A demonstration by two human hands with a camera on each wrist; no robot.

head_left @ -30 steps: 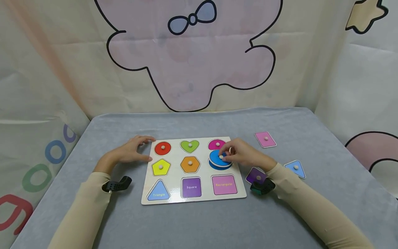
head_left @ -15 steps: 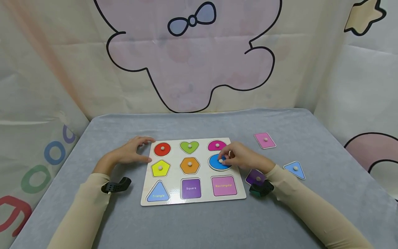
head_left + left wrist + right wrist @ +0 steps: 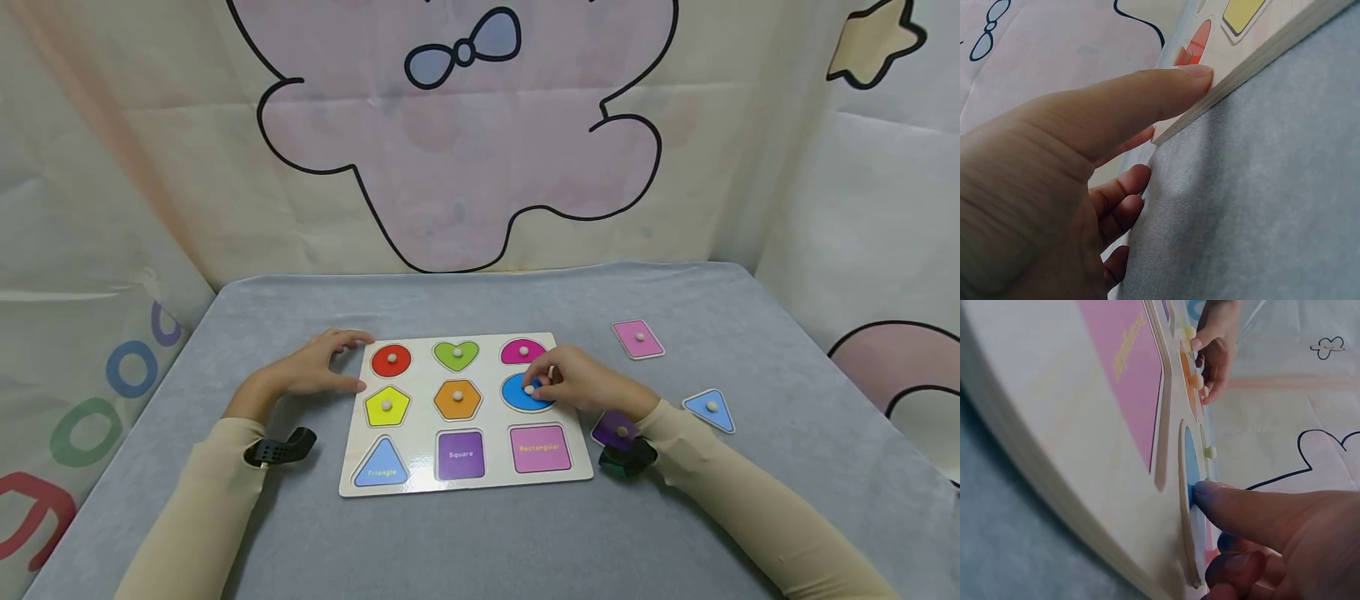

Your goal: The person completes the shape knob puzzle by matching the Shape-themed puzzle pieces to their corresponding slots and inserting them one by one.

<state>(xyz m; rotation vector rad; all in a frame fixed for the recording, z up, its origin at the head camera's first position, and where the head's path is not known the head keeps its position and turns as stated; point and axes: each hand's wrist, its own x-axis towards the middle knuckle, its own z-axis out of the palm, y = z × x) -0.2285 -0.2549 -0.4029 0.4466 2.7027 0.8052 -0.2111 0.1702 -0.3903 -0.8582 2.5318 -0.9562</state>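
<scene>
1. Right hand [image 3: 581,375]: thumb and fingertips pinched on the knob of the blue oval piece [image 3: 519,402]; that piece sits at its oval slot, right under the fingertips; can't tell if it's totally flush tho.
2. Left hand [image 3: 322,362]: thumb and fingers spread apart, touching the board [image 3: 423,462] at its corner; red circle [image 3: 384,361] is just beside the thumb.
3. Around the right hand: magenta piece [image 3: 513,352] just beyond its fingers; purple piece [image 3: 609,425] near the wrist, partly covered; pink piece [image 3: 639,340] beyond it to the right; blue triangle piece [image 3: 711,410] right of the wrist.
</scene>
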